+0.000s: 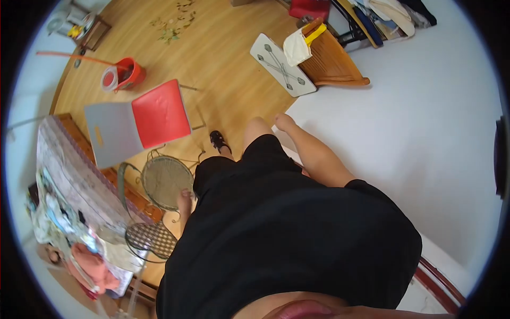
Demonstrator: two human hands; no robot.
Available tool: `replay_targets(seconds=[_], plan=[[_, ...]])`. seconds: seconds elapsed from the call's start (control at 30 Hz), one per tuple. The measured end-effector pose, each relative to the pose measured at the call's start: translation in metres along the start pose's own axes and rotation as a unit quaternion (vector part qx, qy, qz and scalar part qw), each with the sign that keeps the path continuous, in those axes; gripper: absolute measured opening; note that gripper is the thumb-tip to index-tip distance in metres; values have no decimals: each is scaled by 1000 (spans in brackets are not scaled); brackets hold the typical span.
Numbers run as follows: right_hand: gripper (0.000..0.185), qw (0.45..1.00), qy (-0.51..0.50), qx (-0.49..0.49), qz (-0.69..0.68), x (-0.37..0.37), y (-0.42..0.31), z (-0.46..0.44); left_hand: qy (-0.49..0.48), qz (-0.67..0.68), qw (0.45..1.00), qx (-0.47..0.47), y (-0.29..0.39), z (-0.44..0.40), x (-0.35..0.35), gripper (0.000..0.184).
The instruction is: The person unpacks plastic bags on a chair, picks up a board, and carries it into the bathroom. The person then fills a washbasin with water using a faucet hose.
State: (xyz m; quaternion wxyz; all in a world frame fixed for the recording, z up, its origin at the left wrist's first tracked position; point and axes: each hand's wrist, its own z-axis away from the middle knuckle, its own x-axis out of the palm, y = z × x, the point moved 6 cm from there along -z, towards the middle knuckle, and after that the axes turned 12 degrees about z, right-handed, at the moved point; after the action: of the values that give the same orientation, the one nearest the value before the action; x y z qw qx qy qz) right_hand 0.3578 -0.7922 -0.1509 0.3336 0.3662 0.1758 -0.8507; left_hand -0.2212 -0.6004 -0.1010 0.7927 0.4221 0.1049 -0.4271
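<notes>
My left hand (pixel 184 202) hangs low at my side, in front of the round woven seat of a metal-framed chair (pixel 166 179). It is small and blurred, so I cannot tell how its fingers lie. On the other side, my right arm reaches forward along the white wall. My right hand (pixel 285 122) is curled closed at its end, and nothing shows in it. Between the hands are my black shorts and one foot in a dark sandal (pixel 218 141) on the wooden floor.
A red-and-grey chair (pixel 161 113) stands ahead on the left, with a red bucket (pixel 133 74) beyond it. A white patterned board (pixel 283 66) and a wooden folding chair (pixel 333 61) lean by the white wall (pixel 419 117). Clothes (pixel 90 266) are piled at left.
</notes>
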Motion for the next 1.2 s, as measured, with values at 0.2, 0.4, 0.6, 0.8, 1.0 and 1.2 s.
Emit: replay_targets(seconds=[0.2,0.4,0.6,0.8,1.0,1.2], plan=[[29,994,-49,55,-77,9,72,-52,-10,-15,996,84,169,-144,-29,26],[24,985,-99,90,-110,-18,55,-173,-149,-2,976,160,282,-184,100,22],[20,971,-65,60,-222,-168,10,-260,-260,-99,878,390,458,-202,141,30],[21,906,-24,142,-397,-241,19,-320,-341,-168,844,378,531,-312,173,37],[26,915,41,184,-357,-235,49,-370,-427,-279,766,392,657,-439,187,43],[29,950,-59,207,-225,-204,27,-441,-450,-388,732,334,767,-497,199,45]])
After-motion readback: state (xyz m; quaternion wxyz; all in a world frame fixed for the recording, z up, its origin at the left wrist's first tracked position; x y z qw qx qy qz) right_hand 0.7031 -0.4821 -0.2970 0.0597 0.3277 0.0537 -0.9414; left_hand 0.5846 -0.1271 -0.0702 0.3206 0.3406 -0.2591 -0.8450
